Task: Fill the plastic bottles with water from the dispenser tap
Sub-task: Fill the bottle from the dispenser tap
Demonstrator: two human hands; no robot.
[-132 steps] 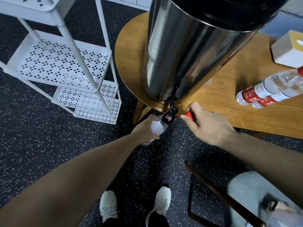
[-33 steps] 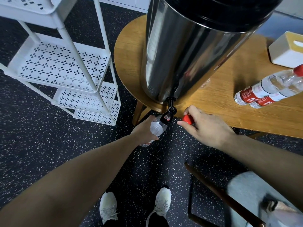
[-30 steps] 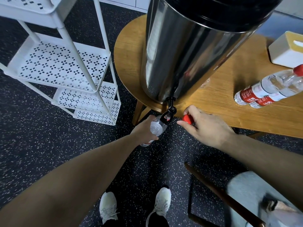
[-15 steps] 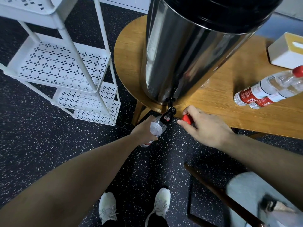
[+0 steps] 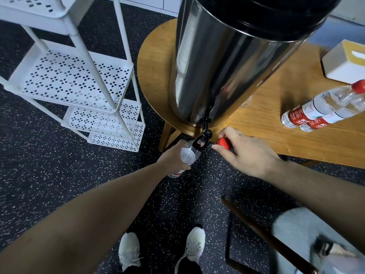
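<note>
Bottle (image 5: 190, 155) under tap (image 5: 201, 141) — filling position

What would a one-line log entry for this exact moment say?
step: filling | left hand: holds bottle under tap | right hand: holds red cap | table: two capped bottles lying | water flow: cannot tell

Glossy steel dispenser (image 5: 217, 62) on matt grained wooden table (image 5: 276, 133); clear plastic bottle (image 5: 188, 155).
</note>
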